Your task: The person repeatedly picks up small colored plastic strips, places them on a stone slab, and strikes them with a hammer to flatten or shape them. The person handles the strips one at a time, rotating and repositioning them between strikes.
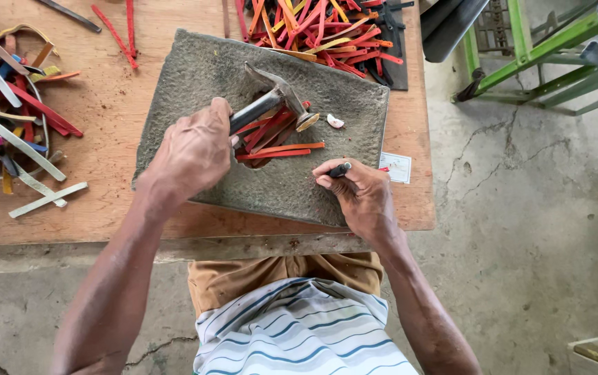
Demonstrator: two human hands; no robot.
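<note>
Hammer (278, 101) in the left hand (191, 156) lies low over a grey stone slab (195, 76) at the middle of the desk (111, 104), its handle gripped in the closed fist and its round face pointing toward 3 o'clock. Red and orange strips (278, 148) lie bunched on the slab under the head, where the hard surface backs them. At 4 o'clock from these, the right hand (358, 191) is closed around a small dark punch-like tool (339, 169), held at the slab's edge. More coloured strips (326, 31) are heaped at 12 o'clock, pale and mixed ones (14, 118) at 9 o'clock.
</note>
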